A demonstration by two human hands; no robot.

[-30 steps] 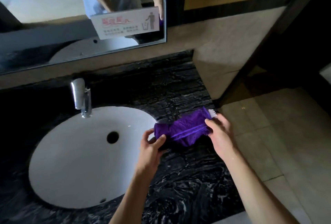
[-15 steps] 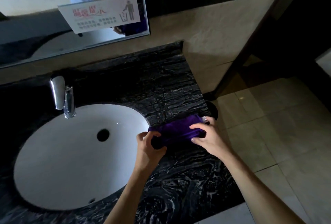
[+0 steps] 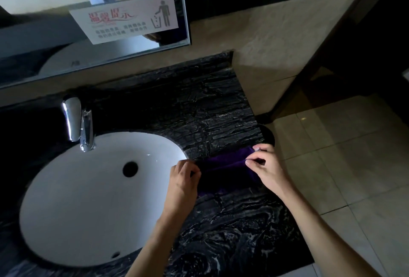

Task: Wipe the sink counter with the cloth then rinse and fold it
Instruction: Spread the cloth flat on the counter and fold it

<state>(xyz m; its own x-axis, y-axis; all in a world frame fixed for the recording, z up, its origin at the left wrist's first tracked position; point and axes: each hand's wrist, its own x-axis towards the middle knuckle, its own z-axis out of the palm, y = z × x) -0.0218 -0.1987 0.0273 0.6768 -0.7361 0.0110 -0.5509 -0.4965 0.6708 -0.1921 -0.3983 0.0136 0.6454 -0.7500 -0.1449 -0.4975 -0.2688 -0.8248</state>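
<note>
A purple cloth lies folded into a narrow strip on the black marbled counter, just right of the white oval sink. My left hand pinches the cloth's left end at the sink rim. My right hand pinches its right end near the counter's right edge. The strip stretches between the two hands, low against the counter. Part of the cloth is in deep shadow.
A chrome tap stands behind the sink. Above it hangs a mirror with a white notice sign. The counter ends at the right, by a dark round bin on the tiled floor.
Both hands have lowered the cloth from above the counter down onto it, and it looks flatter and narrower than before. The view has shifted down and left.
</note>
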